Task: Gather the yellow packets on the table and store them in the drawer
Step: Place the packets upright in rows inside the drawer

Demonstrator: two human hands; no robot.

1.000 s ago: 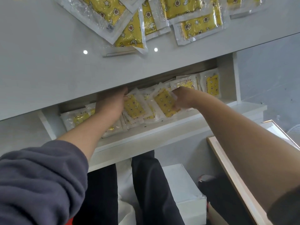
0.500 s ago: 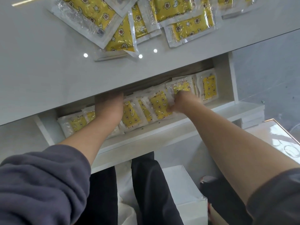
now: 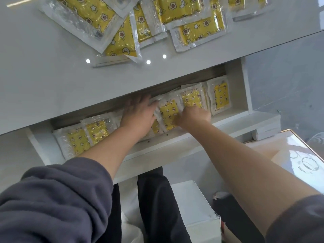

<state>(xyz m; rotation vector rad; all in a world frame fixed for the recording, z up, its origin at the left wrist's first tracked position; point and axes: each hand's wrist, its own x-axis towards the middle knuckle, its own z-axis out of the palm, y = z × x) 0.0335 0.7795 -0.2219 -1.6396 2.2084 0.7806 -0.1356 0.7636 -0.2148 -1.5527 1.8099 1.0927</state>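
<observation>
With the left hand point(image 3: 138, 114) spread flat on the packets point(image 3: 220, 95) in the drawer point(image 3: 192, 135) and the right hand point(image 3: 192, 116) gripping one packet point(image 3: 168, 114), the person should pack the row snugly, leaving room for the pile point(image 3: 198, 30) on the far counter point(image 3: 52, 76).
</observation>
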